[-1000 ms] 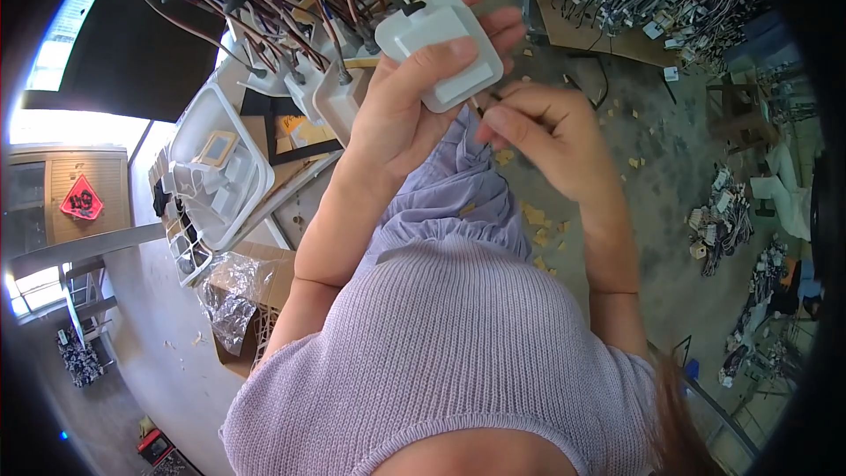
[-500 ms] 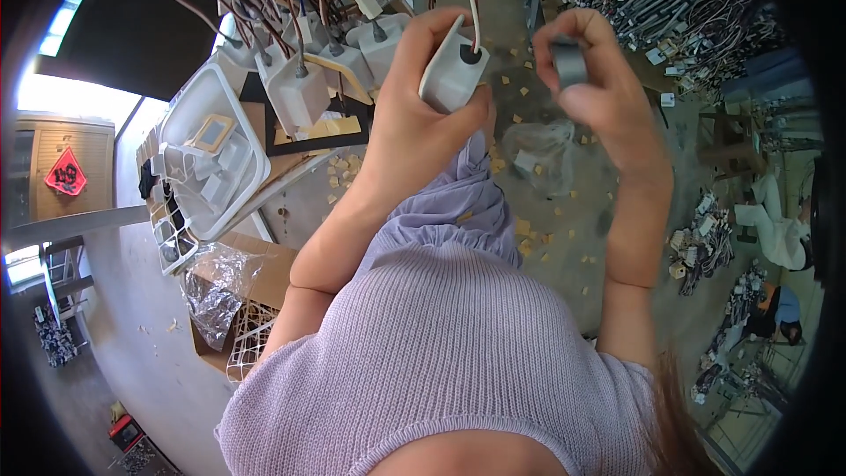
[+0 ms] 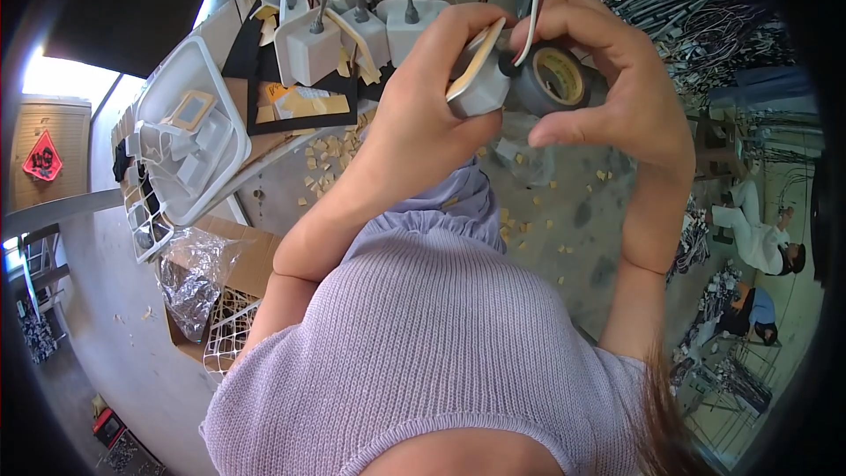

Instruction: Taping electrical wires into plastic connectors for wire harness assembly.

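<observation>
My left hand (image 3: 423, 101) is closed around a white plastic housing (image 3: 483, 92) with a yellowish rim, tilted toward the right. A white wire (image 3: 535, 13) and a dark red one come out of a black collar on its right side and run upward. Right against that collar is a roll of dark grey tape (image 3: 529, 92) with a yellow inner core. The fingers of my right hand (image 3: 639, 92) curl round the roll from above and the right, the thumb below it. Whether tape is stuck to the collar is hard to make out.
Several similar white housings (image 3: 313, 48) with wires hang or stand at the upper left, by a black tray (image 3: 264, 119). A white bin (image 3: 242, 137) holds plastic parts. Below it is a cardboard box (image 3: 256, 264). Cable heaps (image 3: 656, 0) lie at the upper right; two people sit far right.
My right hand has brought the tape roll left, up against the housing's wire end. The left hand has turned the housing, and the view has shifted a little.
</observation>
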`<state>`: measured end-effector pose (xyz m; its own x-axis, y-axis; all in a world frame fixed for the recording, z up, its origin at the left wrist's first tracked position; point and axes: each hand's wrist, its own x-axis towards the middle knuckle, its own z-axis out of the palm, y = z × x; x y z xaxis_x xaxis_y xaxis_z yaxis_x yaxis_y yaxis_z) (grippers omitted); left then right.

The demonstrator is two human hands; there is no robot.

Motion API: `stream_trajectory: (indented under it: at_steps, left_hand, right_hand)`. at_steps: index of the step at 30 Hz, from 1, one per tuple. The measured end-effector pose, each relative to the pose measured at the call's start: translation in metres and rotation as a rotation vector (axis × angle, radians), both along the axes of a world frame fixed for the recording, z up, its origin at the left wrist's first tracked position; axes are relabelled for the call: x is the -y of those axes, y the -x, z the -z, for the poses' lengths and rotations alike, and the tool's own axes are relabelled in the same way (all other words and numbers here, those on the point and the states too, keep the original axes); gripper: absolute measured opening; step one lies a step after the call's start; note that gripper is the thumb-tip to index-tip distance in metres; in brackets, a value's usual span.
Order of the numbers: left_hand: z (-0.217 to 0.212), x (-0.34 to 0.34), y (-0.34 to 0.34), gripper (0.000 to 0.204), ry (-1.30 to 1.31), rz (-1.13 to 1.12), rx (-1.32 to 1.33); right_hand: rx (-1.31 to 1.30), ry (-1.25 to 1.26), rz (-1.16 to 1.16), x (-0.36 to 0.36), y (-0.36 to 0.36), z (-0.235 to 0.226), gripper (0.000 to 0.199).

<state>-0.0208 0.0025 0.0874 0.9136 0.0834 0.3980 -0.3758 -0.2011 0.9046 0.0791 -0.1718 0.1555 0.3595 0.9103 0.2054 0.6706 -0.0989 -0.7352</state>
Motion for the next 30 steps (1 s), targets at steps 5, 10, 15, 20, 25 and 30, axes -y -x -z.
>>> stream_trajectory:
  at_steps: [5, 10, 15, 20, 25, 30]
  left_hand:
    - [0.009, 0.002, -0.001, 0.059, -0.007, -0.024, 0.074]
    - [0.025, 0.009, -0.016, 0.060, 0.032, -0.085, 0.110]
    - [0.030, 0.011, -0.010, 0.055, 0.497, 0.218, -0.086]
    - [0.013, 0.002, -0.009, 0.063, 1.002, 1.262, -0.594]
    - [0.018, 0.003, -0.005, 0.065, 1.177, 1.679, -0.669]
    - [0.017, 0.009, 0.005, 0.060, 1.201, 1.811, -0.697]
  right_hand:
    - [0.057, -0.044, -0.054, 0.002, -0.002, 0.004, 0.055]
    - [0.064, 0.087, 0.164, 0.002, 0.037, -0.003, 0.071]
    - [-0.700, -0.202, 0.235, -0.004, 0.055, -0.018, 0.079]
    - [-0.456, -0.170, 0.029, -0.004, 0.005, 0.002, 0.063]
    - [-0.381, -0.147, -0.532, -0.030, -0.026, 0.014, 0.064]
    - [-0.294, -0.102, -0.819, -0.054, -0.039, 0.005, 0.034]
